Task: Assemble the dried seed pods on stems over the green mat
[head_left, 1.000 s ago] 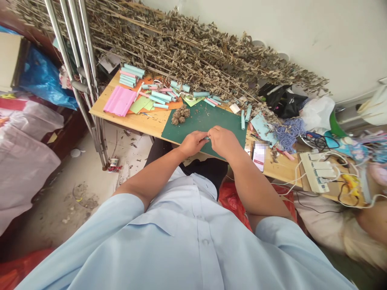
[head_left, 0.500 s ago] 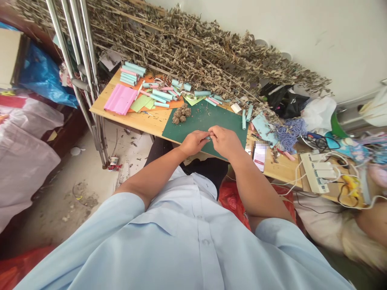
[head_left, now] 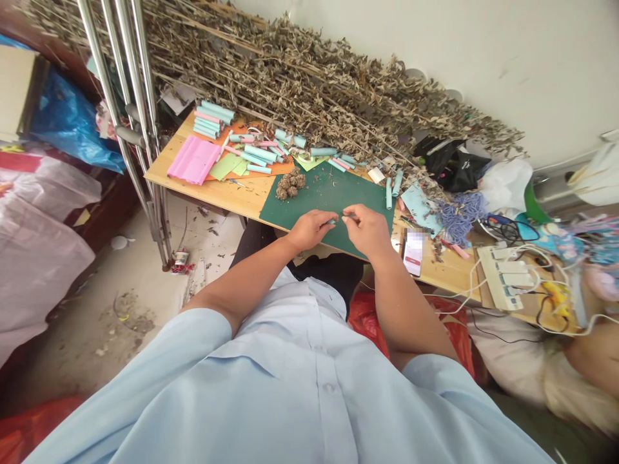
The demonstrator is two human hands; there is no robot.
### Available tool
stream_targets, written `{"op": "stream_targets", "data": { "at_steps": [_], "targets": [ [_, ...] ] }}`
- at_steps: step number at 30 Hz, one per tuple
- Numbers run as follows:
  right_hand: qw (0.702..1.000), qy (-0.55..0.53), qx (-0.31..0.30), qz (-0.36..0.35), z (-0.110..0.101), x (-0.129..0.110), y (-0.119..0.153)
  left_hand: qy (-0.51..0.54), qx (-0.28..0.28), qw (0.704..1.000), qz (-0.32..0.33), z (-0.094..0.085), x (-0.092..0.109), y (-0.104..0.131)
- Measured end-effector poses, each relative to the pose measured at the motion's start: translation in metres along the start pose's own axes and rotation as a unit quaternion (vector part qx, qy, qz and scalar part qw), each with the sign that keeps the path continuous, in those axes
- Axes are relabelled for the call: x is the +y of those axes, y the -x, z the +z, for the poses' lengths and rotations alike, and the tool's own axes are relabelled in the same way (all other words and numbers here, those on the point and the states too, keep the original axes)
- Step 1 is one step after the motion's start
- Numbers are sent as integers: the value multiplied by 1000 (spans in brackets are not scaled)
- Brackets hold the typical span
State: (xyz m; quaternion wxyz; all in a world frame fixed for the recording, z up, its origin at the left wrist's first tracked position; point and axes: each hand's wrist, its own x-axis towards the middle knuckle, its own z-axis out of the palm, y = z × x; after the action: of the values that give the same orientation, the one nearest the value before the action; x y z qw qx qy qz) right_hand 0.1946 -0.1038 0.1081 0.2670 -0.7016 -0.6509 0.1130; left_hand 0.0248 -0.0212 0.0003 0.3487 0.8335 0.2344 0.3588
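Small blue tube (head_left: 331,222) was pinched in left hand (head_left: 308,230), over green mat (head_left: 333,183); judged light, crushable, best held gently mid-length. Right hand's (head_left: 368,230) fingertips were pressed together; anything held couldn't be made out.

Metal crutches (head_left: 129,135) stand near blue plastic (head_left: 68,125), and a lit phone (head_left: 412,254) lies near a power strip (head_left: 498,280).

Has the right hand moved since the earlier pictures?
Yes. Judged against the green mat, the right hand has shifted rightward, away from the left hand.
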Motion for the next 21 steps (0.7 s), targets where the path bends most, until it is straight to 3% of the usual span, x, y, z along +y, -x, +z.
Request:
{"op": "stream_targets", "data": {
  "at_steps": [6, 10, 15, 21],
  "targets": [
    [969, -214, 42, 116, 35, 7, 19, 4, 4, 1000, -6, 2, -1, 1],
    [960, -226, 95, 132, 44, 2, 20, 8, 5, 1000, -8, 0, 1, 1],
    [982, -152, 100, 49, 39, 1, 16, 10, -6, 1000, -9, -5, 4, 0],
    [996, -45, 55, -59, 29, 0, 13, 12, -7, 1000, -1, -10, 7, 0]
  ]
}}
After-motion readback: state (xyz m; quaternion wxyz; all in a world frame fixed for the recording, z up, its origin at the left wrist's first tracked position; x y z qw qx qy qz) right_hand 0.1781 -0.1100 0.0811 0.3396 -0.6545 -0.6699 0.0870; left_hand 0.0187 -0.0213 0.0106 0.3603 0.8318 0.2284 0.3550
